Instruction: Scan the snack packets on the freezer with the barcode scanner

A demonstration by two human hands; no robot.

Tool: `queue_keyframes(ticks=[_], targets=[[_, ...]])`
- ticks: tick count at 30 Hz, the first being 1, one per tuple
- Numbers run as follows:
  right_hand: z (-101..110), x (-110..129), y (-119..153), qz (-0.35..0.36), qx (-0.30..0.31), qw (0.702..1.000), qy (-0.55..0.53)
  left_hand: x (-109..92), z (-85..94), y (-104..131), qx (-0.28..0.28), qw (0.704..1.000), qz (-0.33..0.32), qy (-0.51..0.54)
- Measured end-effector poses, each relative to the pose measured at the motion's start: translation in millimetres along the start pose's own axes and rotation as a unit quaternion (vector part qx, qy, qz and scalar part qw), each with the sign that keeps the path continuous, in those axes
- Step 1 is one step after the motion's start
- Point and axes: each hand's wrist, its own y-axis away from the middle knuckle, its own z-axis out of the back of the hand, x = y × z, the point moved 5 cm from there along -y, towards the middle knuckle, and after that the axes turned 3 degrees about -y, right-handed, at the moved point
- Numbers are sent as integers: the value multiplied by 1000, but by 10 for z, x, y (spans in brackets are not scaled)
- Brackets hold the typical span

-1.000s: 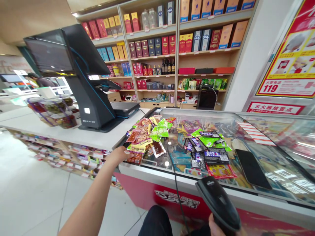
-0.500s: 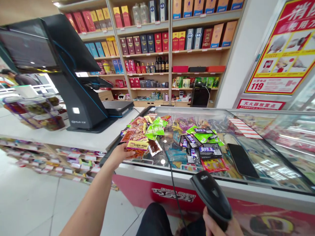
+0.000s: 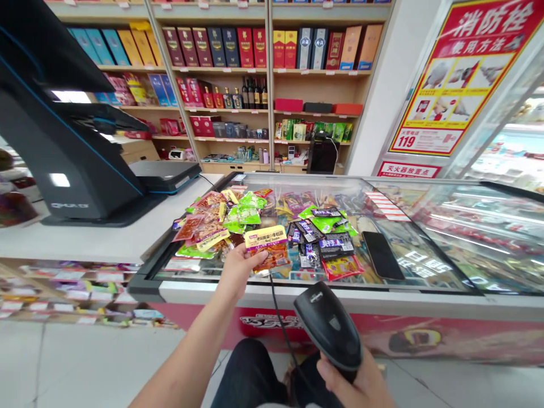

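Between thumb and fingers, my left hand [image 3: 242,266] pinches a yellow-topped snack packet [image 3: 267,245], held up over the front edge of the glass-topped freezer [image 3: 442,277]. My right hand [image 3: 355,379] is wrapped round the handle of a black barcode scanner [image 3: 329,326], low in front of the freezer, its head tilted up toward the packet. Left of the held packet lies a heap of brown, yellow and green packets [image 3: 242,212]. To its right is a second pile of black and green packets [image 3: 335,243], with a red and yellow packet [image 3: 342,266] at its front.
A black phone [image 3: 382,255] lies on the glass right of the second pile. The scanner's cable [image 3: 278,317] hangs over the freezer's front. At the left, a dark register [image 3: 85,153] and a flat scale [image 3: 165,173] stand on a white counter [image 3: 127,238]. Stocked shelves rise behind.
My left hand has lifted the yellow-topped packet off the left heap and moved it right, nearer the scanner. The whole view has shifted to the right.
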Motion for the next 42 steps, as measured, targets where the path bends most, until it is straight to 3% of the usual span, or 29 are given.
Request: queue_keyframes(ticks=[3,7,17,42], targets=[[-1,103,18,12,8,1000,5,81,-183,66,4,1000,1,26],[5,139,-6,-13,16,1000,-7,150,-271,83,8,1000,4,23],[-34,200,-31,16,7,1000,-11,188,-292,84,15,1000,-5,7],[-30,266,-79,2,45,998,35,134,-281,-52,-2,1000,-23,5]])
